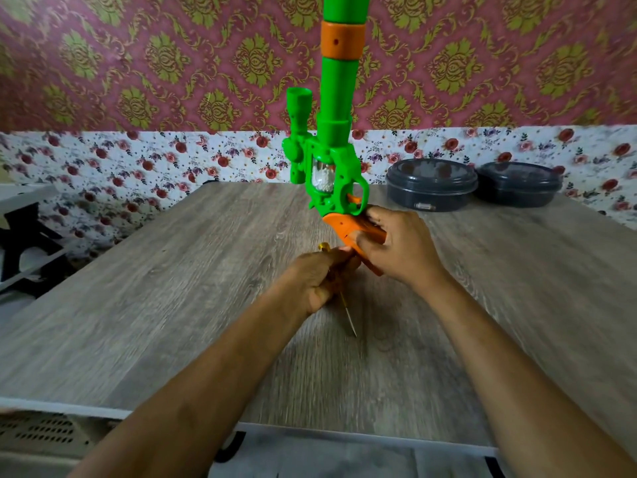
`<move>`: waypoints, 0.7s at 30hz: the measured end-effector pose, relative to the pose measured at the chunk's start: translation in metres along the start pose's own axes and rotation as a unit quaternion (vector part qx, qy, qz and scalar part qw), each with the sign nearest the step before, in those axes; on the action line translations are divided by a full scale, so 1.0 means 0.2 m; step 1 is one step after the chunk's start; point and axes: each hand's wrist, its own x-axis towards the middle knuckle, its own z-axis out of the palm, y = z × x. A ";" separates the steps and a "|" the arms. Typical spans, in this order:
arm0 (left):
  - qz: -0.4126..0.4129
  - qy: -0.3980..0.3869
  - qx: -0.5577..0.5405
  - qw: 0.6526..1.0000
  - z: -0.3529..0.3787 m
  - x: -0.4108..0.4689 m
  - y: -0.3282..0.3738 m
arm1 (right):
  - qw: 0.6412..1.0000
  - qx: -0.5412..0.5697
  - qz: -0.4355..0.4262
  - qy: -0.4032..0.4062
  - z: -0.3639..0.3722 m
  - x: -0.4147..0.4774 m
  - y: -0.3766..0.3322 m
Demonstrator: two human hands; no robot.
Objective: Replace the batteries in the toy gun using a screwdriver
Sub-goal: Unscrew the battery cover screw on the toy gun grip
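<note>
A green toy gun (332, 143) with an orange grip and an orange band on its barrel stands upright above the wooden table (172, 288), barrel pointing up past the top of the view. My right hand (396, 248) grips the orange handle at its lower end. My left hand (319, 281) holds a screwdriver (348, 313) with a yellowish handle, its thin metal shaft pointing down toward me. The fingertips of my left hand touch the bottom of the orange grip. The screwdriver's handle is mostly hidden inside my fist.
Two dark round lidded containers (432, 184) (520, 184) sit at the table's far right against the floral wall. A black and white object (27, 243) stands off the table's left edge. The near table edge runs along the bottom.
</note>
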 end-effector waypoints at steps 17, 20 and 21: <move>0.052 0.035 0.169 0.984 0.00 -0.05 0.02 | 0.999 0.011 0.016 -0.032 0.02 0.00 0.00; 0.058 0.055 0.257 0.963 0.00 -0.05 0.03 | 0.999 0.019 0.018 -0.032 0.02 0.00 0.00; 0.060 0.058 0.269 0.960 0.00 -0.04 0.03 | 0.999 0.024 0.020 -0.030 0.02 0.00 -0.01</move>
